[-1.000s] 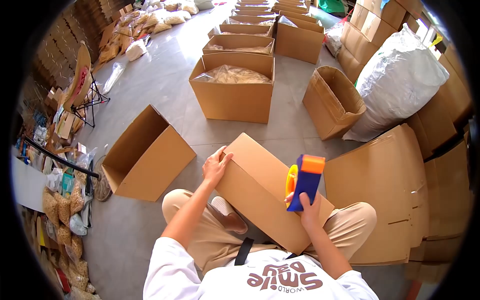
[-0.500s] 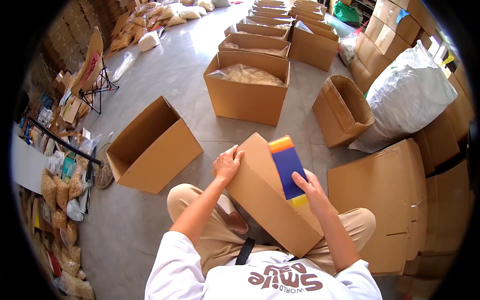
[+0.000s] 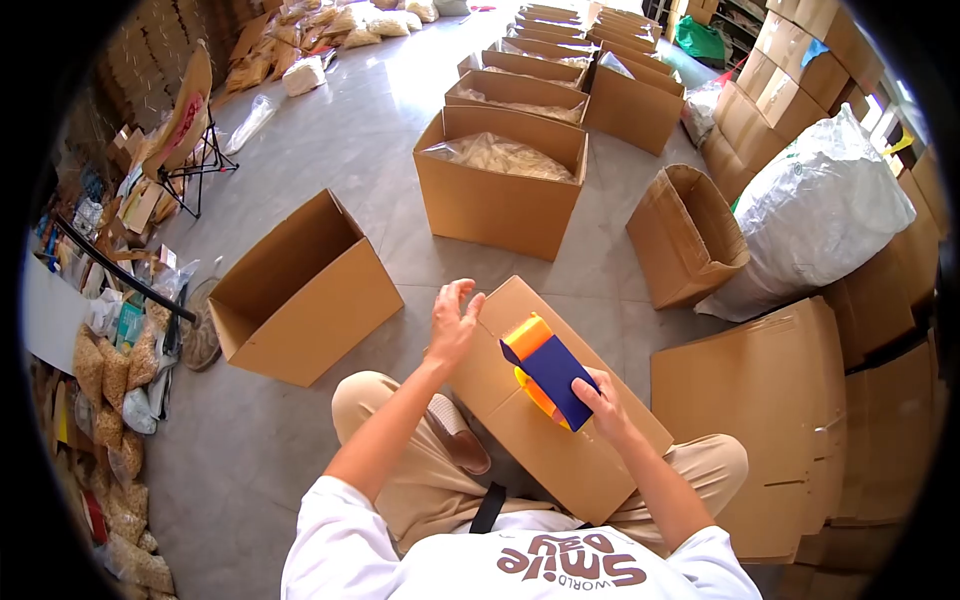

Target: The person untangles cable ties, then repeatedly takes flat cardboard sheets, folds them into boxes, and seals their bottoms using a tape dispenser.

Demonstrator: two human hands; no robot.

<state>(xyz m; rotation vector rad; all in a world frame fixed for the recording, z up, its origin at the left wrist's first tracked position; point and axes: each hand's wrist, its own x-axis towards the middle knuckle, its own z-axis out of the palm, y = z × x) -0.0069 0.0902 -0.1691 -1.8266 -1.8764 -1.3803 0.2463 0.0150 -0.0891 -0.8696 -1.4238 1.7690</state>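
Observation:
A closed cardboard box (image 3: 540, 450) lies tilted between my legs, a seam running along its upper face. My right hand (image 3: 598, 400) is wrapped round a blue and orange tape dispenser (image 3: 552, 372) with a yellow ring at its side, held over the middle of the box. At the box's far left corner is my left hand (image 3: 455, 318), its fingers apart and raised, with nothing in them. Whether its palm touches the box cannot be made out.
An empty open box (image 3: 335, 305) stands at left, a bag-filled box (image 3: 500, 205) ahead with rows behind. Right are a narrow open box (image 3: 672, 245), a white sack (image 3: 815, 215) and flat cardboard (image 3: 745, 400). A folding chair (image 3: 185, 120) stands far left.
My left hand has loosened from the box edge and its fingers have lifted. The dispenser has swung left and lower over the box, whose upper face now shows more fully.

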